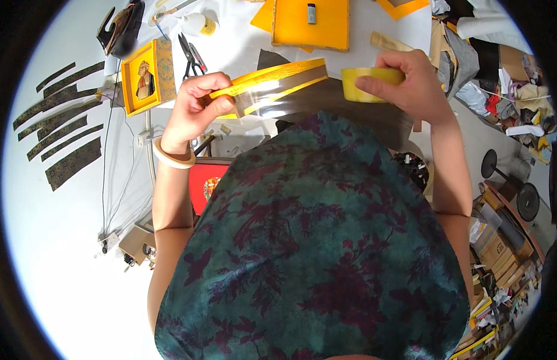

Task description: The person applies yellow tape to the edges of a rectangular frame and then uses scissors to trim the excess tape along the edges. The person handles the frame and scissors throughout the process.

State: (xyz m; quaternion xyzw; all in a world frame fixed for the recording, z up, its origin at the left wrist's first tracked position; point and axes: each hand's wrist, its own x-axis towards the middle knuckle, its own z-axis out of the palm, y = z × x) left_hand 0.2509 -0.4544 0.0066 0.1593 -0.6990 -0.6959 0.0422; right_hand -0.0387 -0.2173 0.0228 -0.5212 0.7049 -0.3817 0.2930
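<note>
My left hand [201, 107] is closed, thumb against fingers, on the left end of a glossy yellow-edged strip [277, 73]. The strip slants up to the right, and its middle looks clear or brownish with bright reflections. In my right hand [417, 84] is a roll of yellowish tape [354, 87], gripped by its right side between thumb and fingers. The roll is just right of the strip's far end; whether any tape joins them I cannot tell. Beneath both lies a dark brown sheet [362, 114] at the table's near edge.
Beyond my hands is a yellow panel [284, 33] bearing a lighter [311, 13]. Scissors [190, 55], a white bottle [200, 24] and a yellow box [129, 84] with a figure picture are at the left. Dark patterned strips [71, 114] hang farther left. Clutter [518, 96] fills the right.
</note>
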